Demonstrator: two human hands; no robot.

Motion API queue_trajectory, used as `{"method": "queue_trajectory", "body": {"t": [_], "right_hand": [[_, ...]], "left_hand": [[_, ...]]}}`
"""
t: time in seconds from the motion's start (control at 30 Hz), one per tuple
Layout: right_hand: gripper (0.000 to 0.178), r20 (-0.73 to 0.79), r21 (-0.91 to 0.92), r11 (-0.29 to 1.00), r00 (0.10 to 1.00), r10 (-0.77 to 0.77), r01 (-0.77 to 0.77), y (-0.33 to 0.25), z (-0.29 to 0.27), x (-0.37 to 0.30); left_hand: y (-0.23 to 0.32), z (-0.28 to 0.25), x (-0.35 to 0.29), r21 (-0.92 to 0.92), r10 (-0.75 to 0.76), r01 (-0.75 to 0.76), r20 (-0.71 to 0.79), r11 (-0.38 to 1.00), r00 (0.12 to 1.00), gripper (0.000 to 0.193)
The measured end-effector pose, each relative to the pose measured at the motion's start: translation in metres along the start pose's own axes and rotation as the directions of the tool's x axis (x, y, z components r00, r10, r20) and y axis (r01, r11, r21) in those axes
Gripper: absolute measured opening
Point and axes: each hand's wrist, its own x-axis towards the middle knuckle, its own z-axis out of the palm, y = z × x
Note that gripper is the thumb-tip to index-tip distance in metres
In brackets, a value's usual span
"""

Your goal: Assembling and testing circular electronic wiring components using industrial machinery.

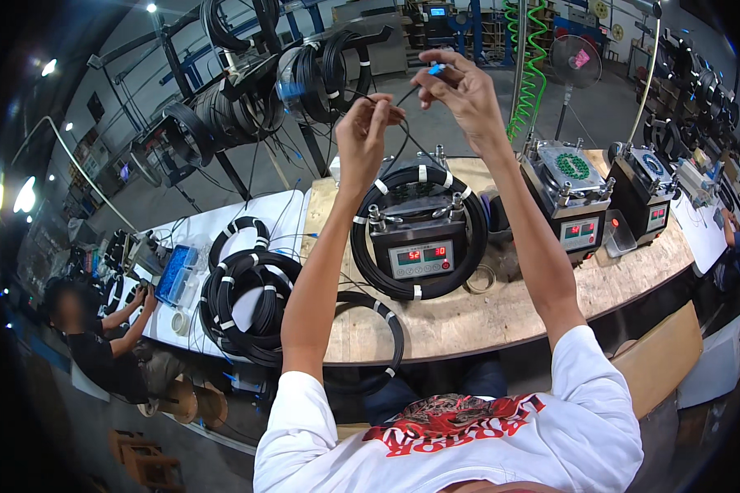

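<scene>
Both my arms are raised above the bench. My left hand (363,135) is closed in a pinch on a thin black cable (402,140), part of which loops down between the hands. My right hand (469,99) is closed on the cable end, where a small blue connector (437,70) shows at the fingertips. Below the hands, a black cable coil (478,234), tied with white bands, leans around the front of a black machine (395,239) with a red digital display. Whether the held cable belongs to this coil, I cannot tell.
Several tied black coils (222,308) lie on the left. Two similar machines (580,232) (656,215) stand to the right, with a clear plastic box (619,234) between them. A tape roll (480,279) lies on the wooden bench (501,316). A co-worker (99,341) sits far left by a blue tray (173,275).
</scene>
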Motion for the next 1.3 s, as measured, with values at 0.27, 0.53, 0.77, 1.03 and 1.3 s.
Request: {"method": "queue_trajectory", "body": {"t": [0.27, 0.53, 0.77, 1.03, 1.3], "right_hand": [[0.023, -0.097, -0.003, 1.000, 0.995, 0.015, -0.016, -0.026, -0.022, -0.013], [0.040, -0.113, -0.098, 0.991, 0.991, 0.077, -0.088, -0.031, -0.031, -0.023], [0.028, 0.021, -0.146, 0.982, 0.992, 0.124, -0.119, -0.001, -0.021, -0.018], [0.048, -0.026, -0.075, 0.994, 0.997, 0.075, -0.077, 0.059, -0.031, -0.002], [0.053, -0.150, -0.456, 0.824, 0.941, 0.302, -0.337, 0.124, -0.077, -0.097]], "left_hand": [[0.012, 0.035, -0.023, 0.095, -0.032, 0.007, 0.260, 0.995, 0.965, 0.051], [0.012, 0.051, -0.023, 0.247, -0.101, 0.005, 0.379, 0.969, 0.920, 0.052], [0.005, 0.021, 0.029, 0.195, 0.016, -0.073, 0.281, 0.978, 0.960, 0.039], [-0.035, 0.008, 0.044, 0.192, -0.426, 0.381, 0.332, 0.904, 0.842, 0.055], [-0.087, -0.054, 0.020, 0.656, -0.479, 0.284, 0.135, 0.699, 0.867, 0.034]]}}
